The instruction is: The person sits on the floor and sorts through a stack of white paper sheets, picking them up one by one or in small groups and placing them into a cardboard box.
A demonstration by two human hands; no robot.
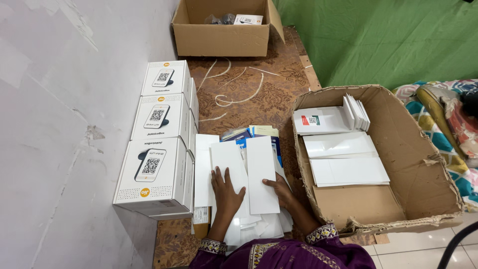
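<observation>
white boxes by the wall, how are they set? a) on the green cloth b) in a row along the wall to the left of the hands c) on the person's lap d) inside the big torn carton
b: the three white boxes stand in a row against the wall, just left of the left hand, which lies flat on the white cards; the torn carton holds flat white packs instead.
</observation>
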